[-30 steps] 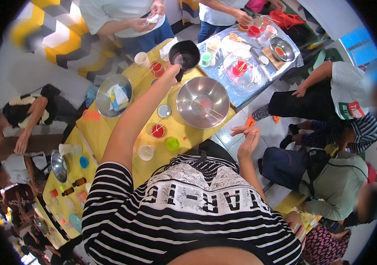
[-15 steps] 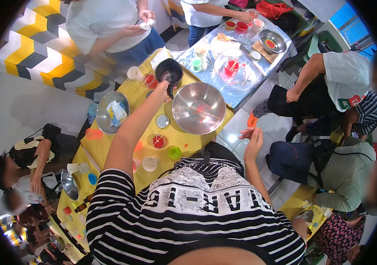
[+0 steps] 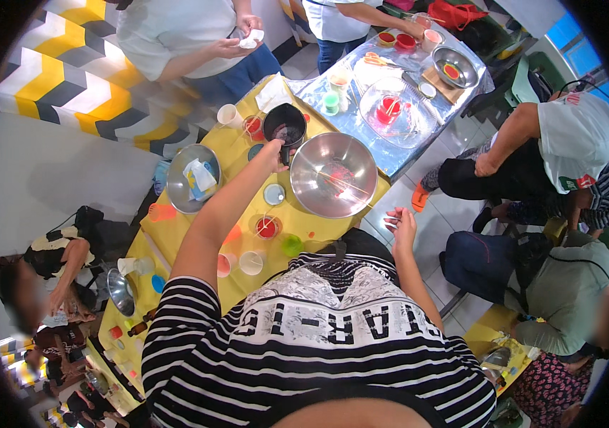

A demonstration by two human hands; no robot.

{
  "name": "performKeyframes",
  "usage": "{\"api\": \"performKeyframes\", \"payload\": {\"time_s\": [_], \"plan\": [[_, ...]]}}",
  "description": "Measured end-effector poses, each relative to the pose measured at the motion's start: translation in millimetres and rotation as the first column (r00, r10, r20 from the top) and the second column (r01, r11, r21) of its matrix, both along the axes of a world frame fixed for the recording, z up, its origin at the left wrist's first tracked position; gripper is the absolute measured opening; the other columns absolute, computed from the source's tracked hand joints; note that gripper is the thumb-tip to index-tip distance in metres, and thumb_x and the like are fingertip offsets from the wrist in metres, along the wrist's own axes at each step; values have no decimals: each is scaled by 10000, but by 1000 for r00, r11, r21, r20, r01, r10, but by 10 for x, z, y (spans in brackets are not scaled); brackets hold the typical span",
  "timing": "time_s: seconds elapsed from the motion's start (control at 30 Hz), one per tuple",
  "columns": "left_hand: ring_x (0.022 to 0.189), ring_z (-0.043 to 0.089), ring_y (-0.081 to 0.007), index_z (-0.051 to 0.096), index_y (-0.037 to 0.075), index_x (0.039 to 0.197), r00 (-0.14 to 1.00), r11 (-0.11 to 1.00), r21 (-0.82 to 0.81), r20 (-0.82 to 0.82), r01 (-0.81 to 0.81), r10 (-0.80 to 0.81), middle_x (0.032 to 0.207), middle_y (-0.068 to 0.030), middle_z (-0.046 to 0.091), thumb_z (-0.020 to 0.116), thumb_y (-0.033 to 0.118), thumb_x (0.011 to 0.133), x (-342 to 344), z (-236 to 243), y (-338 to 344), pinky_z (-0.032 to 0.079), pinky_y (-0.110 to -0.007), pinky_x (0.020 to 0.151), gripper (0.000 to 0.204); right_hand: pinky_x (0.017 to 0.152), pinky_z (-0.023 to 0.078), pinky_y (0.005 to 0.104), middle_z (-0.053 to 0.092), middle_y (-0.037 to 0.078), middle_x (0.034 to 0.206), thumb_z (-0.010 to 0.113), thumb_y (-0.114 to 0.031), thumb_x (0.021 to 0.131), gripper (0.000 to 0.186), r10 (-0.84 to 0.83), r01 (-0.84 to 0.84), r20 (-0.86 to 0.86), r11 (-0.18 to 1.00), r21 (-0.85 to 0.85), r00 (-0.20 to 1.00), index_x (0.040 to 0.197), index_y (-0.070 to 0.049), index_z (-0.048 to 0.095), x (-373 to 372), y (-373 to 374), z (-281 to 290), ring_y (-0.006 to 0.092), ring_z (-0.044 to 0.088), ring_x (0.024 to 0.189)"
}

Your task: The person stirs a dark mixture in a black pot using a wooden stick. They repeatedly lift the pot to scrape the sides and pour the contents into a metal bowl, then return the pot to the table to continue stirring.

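Note:
My left hand (image 3: 276, 153) grips the handle of a black pot (image 3: 283, 127), held over the yellow-covered table (image 3: 176, 242). Just right of it sits a large steel bowl (image 3: 311, 192) with wooden sticks (image 3: 340, 182) inside. My right hand (image 3: 401, 225) is beyond the table edge below the bowl's right side, fingers loosely curled apart, with nothing visible in them. Below the pot are a small round tin (image 3: 274, 194), a cup of red liquid with a stick (image 3: 267, 227), a green cup (image 3: 292, 246) and clear cups (image 3: 251, 262).
Two people (image 3: 176, 43) in white stand beyond the tables. A foil-covered table (image 3: 429, 107) holds a clear tray, cups and a steel bowl. More people (image 3: 561, 143) and a dark bag (image 3: 479, 264) are at the right; others sit left. A steel bowl (image 3: 176, 185) holds packets.
Compared with one second ago, the pot and my left hand appear slightly lower relative to the big bowl. My right hand's fingers have shifted, pointing less sideways and more upward.

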State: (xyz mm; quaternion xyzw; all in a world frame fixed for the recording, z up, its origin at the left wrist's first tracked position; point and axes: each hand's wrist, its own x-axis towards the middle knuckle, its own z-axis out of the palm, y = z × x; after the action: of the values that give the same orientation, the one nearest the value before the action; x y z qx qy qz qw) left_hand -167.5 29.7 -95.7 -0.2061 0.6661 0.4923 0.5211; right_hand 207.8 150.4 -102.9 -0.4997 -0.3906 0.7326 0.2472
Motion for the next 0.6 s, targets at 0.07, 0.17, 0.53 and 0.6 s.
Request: {"api": "performKeyframes", "payload": {"time_s": [0.07, 0.17, 0.53, 0.6], "plan": [[912, 494, -157, 505, 129, 1040, 1000, 1000, 2, 12, -4, 4, 941, -31, 607, 368, 300, 881, 2, -14, -22, 310, -430, 895, 271, 606, 441, 266, 592, 72, 847, 381, -313, 925, 280, -2, 2, -13, 999, -35, 1000, 963, -65, 504, -1, -7, -13, 137, 561, 668], [890, 495, -150, 521, 145, 1020, 998, 999, 31, 49, 26, -28, 910, -25, 603, 368, 332, 890, -76, -163, -104, 324, -441, 880, 274, 608, 442, 272, 590, 76, 857, 393, -295, 916, 258, -40, 38, -25, 998, -53, 999, 988, -66, 488, -19, -15, -18, 142, 558, 671], [810, 486, -151, 552, 158, 947, 995, 990, 141, 95, -11, -3, 808, -25, 560, 326, 449, 904, -32, -393, -126, 383, -440, 807, 370, 620, 437, 278, 598, 90, 876, 454, -187, 847, 187, -166, 167, -56, 986, 20, 985, 999, -80, 474, -35, 119, 61, 156, 557, 745], [800, 481, -152, 557, 159, 934, 996, 989, 141, 81, -39, 27, 791, -21, 555, 327, 452, 902, -2, -393, -87, 384, -439, 805, 374, 672, 425, 301, 595, 80, 922, 461, -222, 849, 214, -121, 122, -9, 992, 36, 993, 1012, -85, 476, -35, 103, -14, 155, 547, 817]]}}
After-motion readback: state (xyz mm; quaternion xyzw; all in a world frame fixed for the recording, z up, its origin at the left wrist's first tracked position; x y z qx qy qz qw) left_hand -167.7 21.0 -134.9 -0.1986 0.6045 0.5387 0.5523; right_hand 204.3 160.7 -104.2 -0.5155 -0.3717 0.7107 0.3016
